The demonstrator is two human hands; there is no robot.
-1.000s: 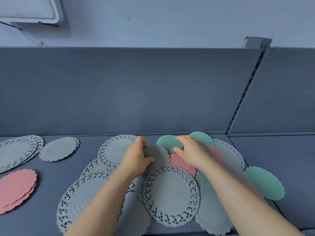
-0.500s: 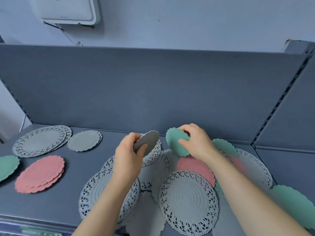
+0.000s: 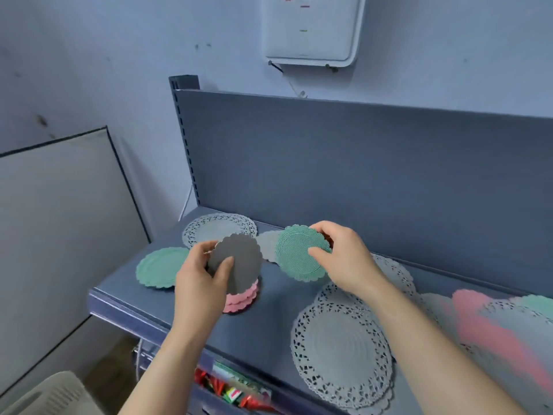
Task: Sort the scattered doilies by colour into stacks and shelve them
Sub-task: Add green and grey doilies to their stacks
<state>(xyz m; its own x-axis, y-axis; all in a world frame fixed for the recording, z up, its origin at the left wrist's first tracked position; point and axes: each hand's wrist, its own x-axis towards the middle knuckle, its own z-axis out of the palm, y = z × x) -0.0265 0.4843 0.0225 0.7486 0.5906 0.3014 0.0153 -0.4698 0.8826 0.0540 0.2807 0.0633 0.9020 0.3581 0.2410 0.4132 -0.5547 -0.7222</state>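
Obs: small grey doily (image 3: 239, 265) is matt, with a smooth underside and no sheen. The green doily (image 3: 296, 256) is matt with fine concentric ribbing and looks like soft rubber or silicone. The large grey doily (image 3: 341, 351) is matt, with a ribbed centre and a pierced, lace-like border. The pink stack (image 3: 242, 298) has the same matt finish. The shelf (image 3: 275, 313) and back panel (image 3: 359, 175) look like painted metal, matt and smooth. The wall box (image 3: 311, 28) is white plastic with a slight gloss.

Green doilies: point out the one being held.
The green doily pinched by the right hand, raised above the shelf. The left-end green doily lies flat, untouched; a blurred green one lies far right.
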